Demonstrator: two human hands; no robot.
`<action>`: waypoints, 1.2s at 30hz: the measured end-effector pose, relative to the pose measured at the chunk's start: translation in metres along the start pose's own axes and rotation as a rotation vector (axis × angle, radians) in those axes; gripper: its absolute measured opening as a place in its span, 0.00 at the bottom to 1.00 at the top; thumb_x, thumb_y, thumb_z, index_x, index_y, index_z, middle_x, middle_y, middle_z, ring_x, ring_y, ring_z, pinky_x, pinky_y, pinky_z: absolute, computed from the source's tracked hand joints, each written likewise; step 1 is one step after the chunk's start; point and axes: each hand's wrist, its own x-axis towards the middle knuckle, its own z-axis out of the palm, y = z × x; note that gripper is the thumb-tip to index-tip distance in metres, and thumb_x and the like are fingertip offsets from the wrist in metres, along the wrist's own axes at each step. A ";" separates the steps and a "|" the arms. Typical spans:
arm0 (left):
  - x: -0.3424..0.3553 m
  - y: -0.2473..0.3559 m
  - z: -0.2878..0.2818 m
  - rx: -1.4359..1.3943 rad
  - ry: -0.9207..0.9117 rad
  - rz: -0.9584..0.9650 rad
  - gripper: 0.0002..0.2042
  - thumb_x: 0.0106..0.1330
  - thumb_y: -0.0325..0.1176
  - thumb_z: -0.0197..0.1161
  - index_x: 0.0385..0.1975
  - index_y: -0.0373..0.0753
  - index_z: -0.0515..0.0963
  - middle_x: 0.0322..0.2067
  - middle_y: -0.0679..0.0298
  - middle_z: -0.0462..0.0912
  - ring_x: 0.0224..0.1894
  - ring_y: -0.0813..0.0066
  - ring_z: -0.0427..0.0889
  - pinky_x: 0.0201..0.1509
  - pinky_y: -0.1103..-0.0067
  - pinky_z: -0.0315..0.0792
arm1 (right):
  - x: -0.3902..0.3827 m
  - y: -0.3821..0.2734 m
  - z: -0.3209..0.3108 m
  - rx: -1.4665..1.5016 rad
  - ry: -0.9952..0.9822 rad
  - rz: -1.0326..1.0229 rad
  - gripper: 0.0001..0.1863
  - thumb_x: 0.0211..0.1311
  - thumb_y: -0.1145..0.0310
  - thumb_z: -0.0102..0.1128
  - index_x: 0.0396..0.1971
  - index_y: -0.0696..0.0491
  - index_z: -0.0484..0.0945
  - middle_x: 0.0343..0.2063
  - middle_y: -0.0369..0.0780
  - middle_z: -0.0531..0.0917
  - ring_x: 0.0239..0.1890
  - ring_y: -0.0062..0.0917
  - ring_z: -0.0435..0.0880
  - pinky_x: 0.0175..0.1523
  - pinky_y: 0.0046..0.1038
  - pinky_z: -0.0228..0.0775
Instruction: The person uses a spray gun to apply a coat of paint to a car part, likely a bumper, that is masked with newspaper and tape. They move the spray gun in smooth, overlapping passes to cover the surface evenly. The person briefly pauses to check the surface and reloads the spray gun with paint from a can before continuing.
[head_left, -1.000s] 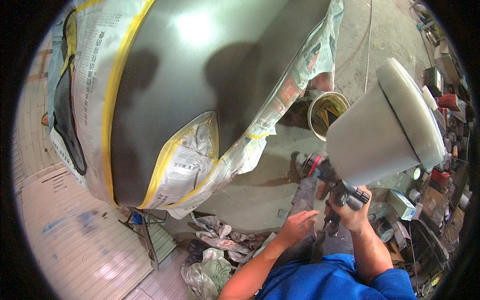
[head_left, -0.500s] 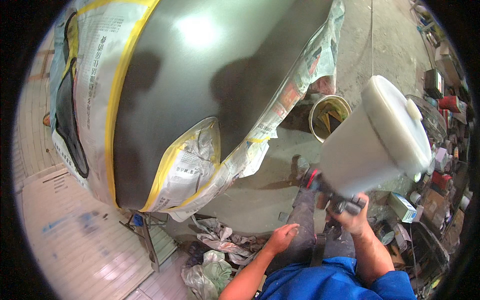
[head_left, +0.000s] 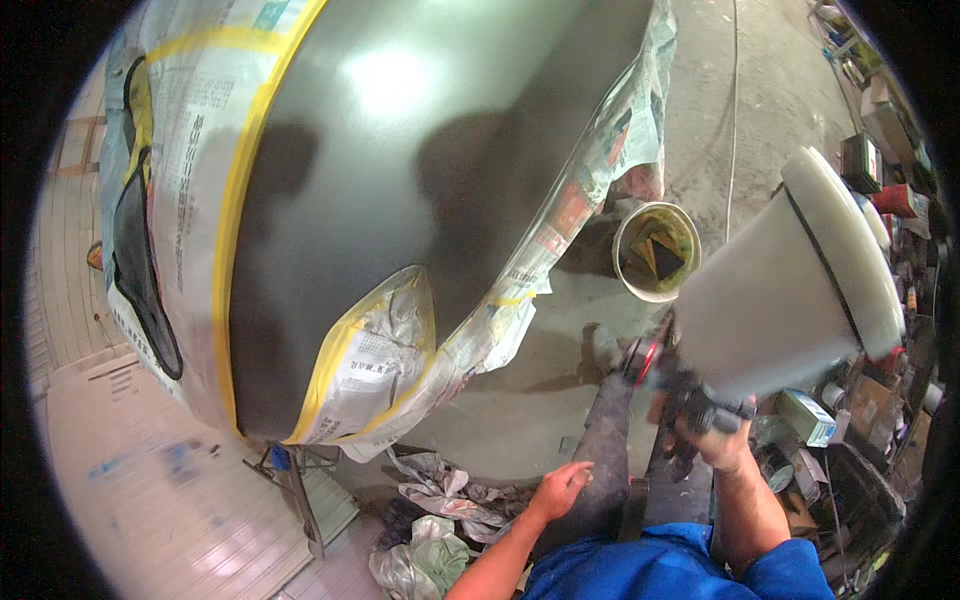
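My right hand [head_left: 722,445] grips a spray gun [head_left: 700,400] with a large translucent white cup [head_left: 775,305] tilted on top; a red ring shows near its nozzle. My left hand [head_left: 560,492] is below and left of it, fingers loosely curled and apart, holding nothing visible. Ahead and left is a large curved dark grey panel [head_left: 360,200], masked with newspaper [head_left: 190,160] and yellow tape [head_left: 250,140] along its edges and over a pointed inset.
A bucket [head_left: 656,250] with scraps inside stands on the concrete floor [head_left: 770,90]. A cable [head_left: 733,120] runs along the floor. Cans and boxes [head_left: 805,415] crowd the right side. Crumpled sheeting [head_left: 420,555] lies below the stand [head_left: 300,500]; pale slatted boards [head_left: 150,500] lie at left.
The spray gun and cup swung leftward, then moved back to the right. My left hand has moved down and left. The panel sits slightly lower in the picture.
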 end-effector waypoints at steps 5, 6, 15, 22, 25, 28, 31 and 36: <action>0.002 0.005 -0.003 0.012 -0.013 -0.003 0.18 0.76 0.42 0.52 0.54 0.36 0.79 0.44 0.52 0.86 0.47 0.58 0.85 0.54 0.70 0.76 | 0.000 0.004 -0.003 -0.184 0.012 -0.154 0.17 0.50 0.56 0.69 0.40 0.45 0.85 0.36 0.36 0.88 0.33 0.30 0.86 0.42 0.37 0.79; 0.002 0.005 -0.004 0.008 -0.025 -0.033 0.18 0.75 0.42 0.53 0.53 0.36 0.79 0.45 0.50 0.85 0.49 0.54 0.85 0.54 0.68 0.76 | 0.006 0.002 -0.007 -0.043 0.101 -0.126 0.15 0.52 0.62 0.68 0.40 0.51 0.84 0.32 0.38 0.87 0.25 0.26 0.84 0.33 0.30 0.78; 0.002 0.002 -0.004 0.029 -0.046 -0.066 0.20 0.77 0.44 0.51 0.53 0.35 0.79 0.44 0.51 0.86 0.47 0.59 0.86 0.54 0.71 0.76 | 0.012 0.001 -0.024 -0.117 -0.040 -0.230 0.06 0.52 0.68 0.68 0.30 0.51 0.85 0.32 0.37 0.88 0.29 0.24 0.86 0.35 0.30 0.78; 0.001 0.001 -0.005 0.058 -0.056 -0.081 0.20 0.77 0.46 0.51 0.53 0.35 0.79 0.44 0.53 0.86 0.46 0.62 0.86 0.53 0.72 0.76 | 0.055 0.001 -0.030 0.342 0.273 -0.217 0.15 0.57 0.69 0.62 0.43 0.59 0.80 0.29 0.40 0.86 0.26 0.21 0.85 0.26 0.21 0.76; 0.001 -0.001 -0.004 0.112 -0.031 -0.025 0.20 0.77 0.46 0.51 0.54 0.36 0.79 0.43 0.54 0.87 0.46 0.63 0.87 0.53 0.72 0.76 | 0.065 -0.008 -0.033 0.348 0.285 -0.179 0.16 0.56 0.70 0.63 0.44 0.59 0.80 0.30 0.41 0.87 0.27 0.21 0.85 0.27 0.22 0.78; 0.002 -0.001 -0.003 0.096 -0.028 -0.038 0.20 0.77 0.46 0.51 0.54 0.37 0.79 0.42 0.54 0.87 0.45 0.63 0.87 0.53 0.72 0.76 | 0.046 -0.019 -0.043 0.348 0.115 -0.173 0.17 0.53 0.71 0.66 0.43 0.61 0.81 0.31 0.42 0.88 0.27 0.22 0.86 0.27 0.23 0.79; 0.004 0.001 -0.003 0.083 -0.043 -0.068 0.19 0.77 0.45 0.52 0.54 0.37 0.79 0.41 0.55 0.87 0.45 0.62 0.87 0.52 0.72 0.76 | 0.035 -0.027 -0.046 0.354 0.055 -0.147 0.14 0.51 0.73 0.66 0.39 0.61 0.82 0.28 0.41 0.87 0.24 0.21 0.84 0.27 0.23 0.79; 0.003 -0.002 -0.001 0.064 -0.045 -0.060 0.19 0.76 0.45 0.52 0.55 0.38 0.79 0.42 0.56 0.87 0.46 0.65 0.87 0.53 0.72 0.76 | 0.072 -0.035 -0.060 0.333 0.373 -0.235 0.20 0.57 0.74 0.61 0.51 0.60 0.75 0.34 0.40 0.85 0.28 0.20 0.83 0.28 0.19 0.75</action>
